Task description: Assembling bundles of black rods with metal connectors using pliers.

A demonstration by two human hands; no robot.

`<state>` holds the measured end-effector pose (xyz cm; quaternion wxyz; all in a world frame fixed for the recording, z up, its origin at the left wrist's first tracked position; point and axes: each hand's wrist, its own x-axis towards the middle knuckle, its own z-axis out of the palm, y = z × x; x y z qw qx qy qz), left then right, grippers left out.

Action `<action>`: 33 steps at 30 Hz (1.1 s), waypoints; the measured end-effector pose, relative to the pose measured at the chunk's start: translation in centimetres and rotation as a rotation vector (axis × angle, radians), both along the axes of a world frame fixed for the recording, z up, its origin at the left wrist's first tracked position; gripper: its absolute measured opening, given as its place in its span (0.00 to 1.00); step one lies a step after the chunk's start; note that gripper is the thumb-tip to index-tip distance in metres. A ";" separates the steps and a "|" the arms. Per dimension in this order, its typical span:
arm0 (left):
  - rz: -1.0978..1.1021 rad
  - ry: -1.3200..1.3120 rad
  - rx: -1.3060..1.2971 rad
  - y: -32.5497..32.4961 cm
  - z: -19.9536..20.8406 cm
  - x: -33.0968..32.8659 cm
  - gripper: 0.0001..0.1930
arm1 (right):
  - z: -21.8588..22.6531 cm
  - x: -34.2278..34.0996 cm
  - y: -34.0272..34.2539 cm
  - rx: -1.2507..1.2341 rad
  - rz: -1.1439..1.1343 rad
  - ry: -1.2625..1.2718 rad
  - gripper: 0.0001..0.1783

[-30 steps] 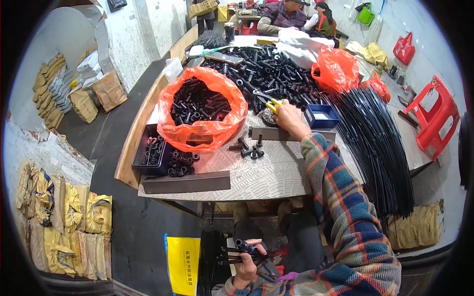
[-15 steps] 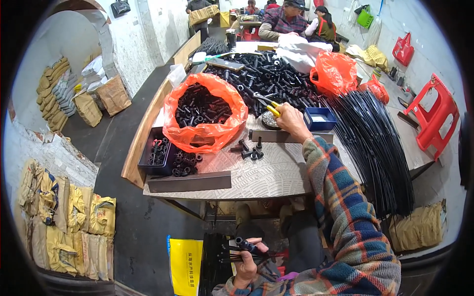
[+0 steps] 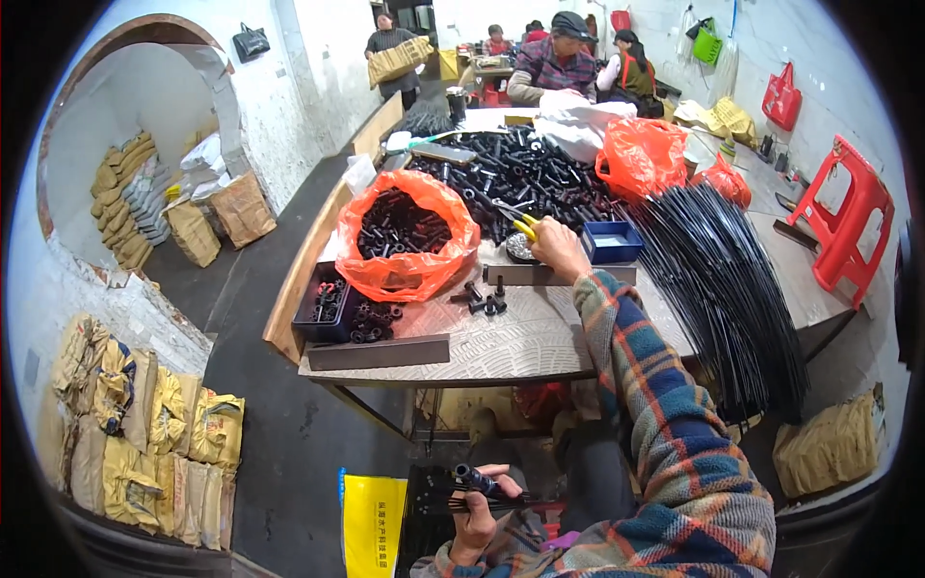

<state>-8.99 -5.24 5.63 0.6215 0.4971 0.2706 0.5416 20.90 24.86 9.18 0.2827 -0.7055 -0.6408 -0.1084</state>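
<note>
My right hand (image 3: 561,249) is closed on the yellow handles of a pair of pliers (image 3: 525,227), whose metal jaws point toward the heap of black parts. Right by it sits a small round dish (image 3: 521,249) of shiny metal bits. Down by my lap, my left hand (image 3: 479,520) grips a black tubular part (image 3: 472,476) together with thin black rods; their far ends are hard to make out. Several black bolt-like pieces (image 3: 488,301) stand and lie on the near tabletop. An open blue box (image 3: 612,242) is just right of my right hand.
A red plastic bag (image 3: 407,279) of black parts stands left, beside a dark bin (image 3: 323,310). Behind lies a big heap of black parts (image 3: 549,178). Long black rods (image 3: 718,289) overhang the table's right edge, near a red stool (image 3: 848,212). Other people sit or stand farther back.
The whole view has tilted up and shifted, showing more of a standing person carrying a sack. Both hands keep their holds; my right hand stays near the dish.
</note>
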 end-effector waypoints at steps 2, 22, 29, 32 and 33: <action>0.037 0.057 0.011 0.0 0.4 0.0 0.31 | 0.1 -0.5 0.0 -0.020 -0.049 0.042 0.12; -0.112 0.174 0.084 -2.5 4.4 2.9 0.34 | 0.6 -12.0 -32.3 0.249 0.843 1.073 0.08; -0.083 0.224 0.122 -3.5 3.4 4.2 0.33 | 1.4 -10.7 -34.7 0.265 0.602 0.692 0.07; -0.131 0.219 0.097 -3.4 3.2 4.7 0.33 | 2.0 -10.0 -35.0 0.152 0.564 0.732 0.10; -0.155 0.160 0.066 -3.3 3.2 4.8 0.33 | 2.0 -9.9 -35.0 0.154 0.638 0.822 0.07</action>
